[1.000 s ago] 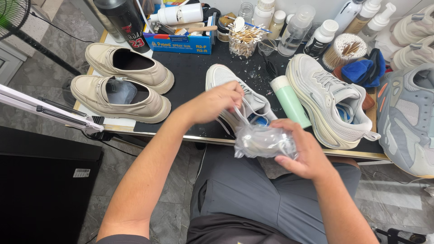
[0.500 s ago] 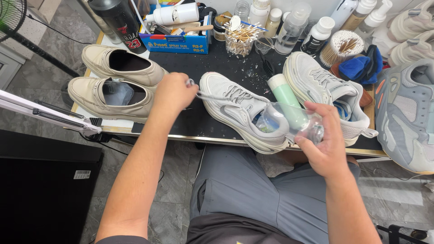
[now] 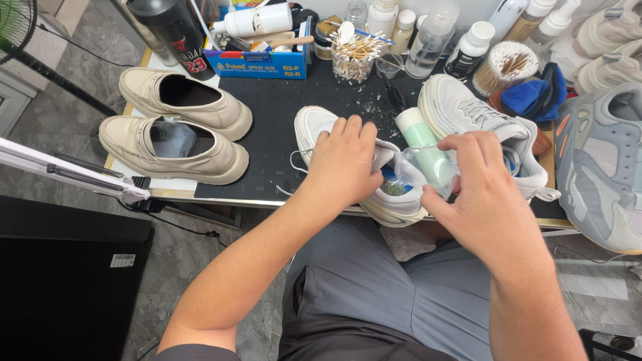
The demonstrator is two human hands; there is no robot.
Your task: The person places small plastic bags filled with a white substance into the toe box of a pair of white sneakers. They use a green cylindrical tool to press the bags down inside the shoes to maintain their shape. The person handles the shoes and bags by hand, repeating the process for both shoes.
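Observation:
A white sneaker [image 3: 314, 127] lies on the black mat [image 3: 274, 113] at the table's front edge. My left hand [image 3: 344, 160] rests over its tongue and opening, fingers spread and pressing on it. My right hand [image 3: 485, 187] holds a crumpled clear plastic wad [image 3: 418, 167] at the sneaker's heel opening. A pale green cylinder [image 3: 418, 134] lies just behind the wad. The second white sneaker [image 3: 468, 110] sits to the right, partly hidden by my right hand.
Two beige loafers [image 3: 180, 124] stand at the left of the table. Bottles, a cup of cotton swabs [image 3: 351, 57], a blue box [image 3: 264, 63] and a blue cloth [image 3: 528, 97] line the back. A grey sneaker [image 3: 602, 167] sits at the right edge. A lamp arm [image 3: 67, 170] crosses the left.
My left hand came back from the laces at the sneaker's toe and settled over its opening. My right hand moved left with the plastic wad to the sneaker's heel.

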